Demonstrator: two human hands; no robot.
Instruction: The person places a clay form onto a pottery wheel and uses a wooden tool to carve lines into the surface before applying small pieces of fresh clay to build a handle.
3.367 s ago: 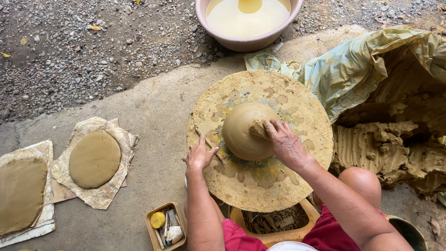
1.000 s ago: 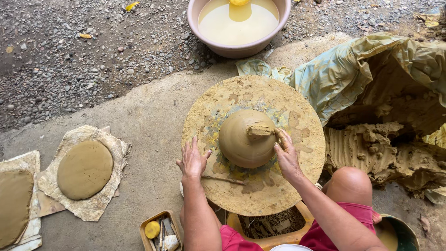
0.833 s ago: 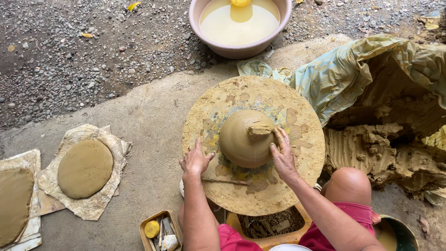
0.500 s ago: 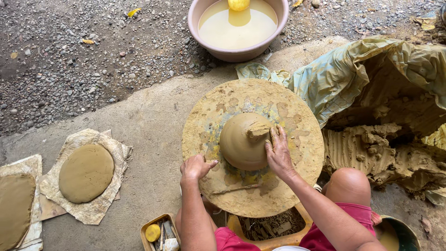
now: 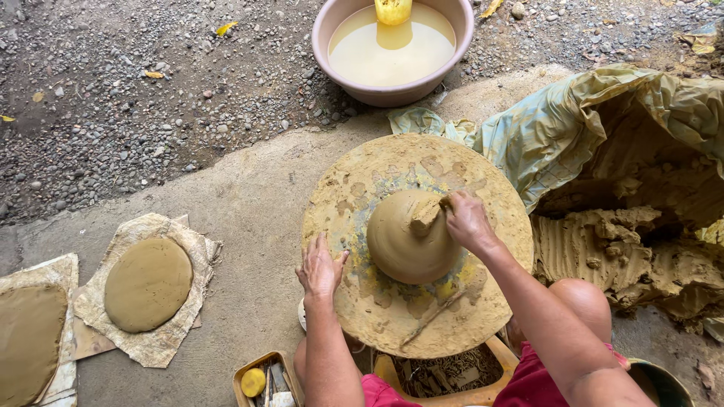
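A dome of wet brown clay [image 5: 407,237] sits in the middle of a round, clay-smeared wheel [image 5: 354,181]. My right hand [image 5: 467,220] presses a small lump of clay against the dome's upper right side. At the wheel's left rim rests my left hand [image 5: 320,267], flat, fingers spread, holding nothing. A thin wooden stick [image 5: 430,318] lies on the wheel near its front edge.
A pink basin [image 5: 324,34] of cloudy water with a yellow cup in it stands beyond the wheel. A heap of raw clay [image 5: 626,249] under plastic sheeting lies at right. Two flat clay discs [image 5: 147,283] on paper lie at left. A small tool tray [image 5: 260,380] sits by my knee.
My right hand has slid up from the dome's lower right side to its upper right. My left hand has shifted along the wheel's left rim, and the stick has come round toward the front.
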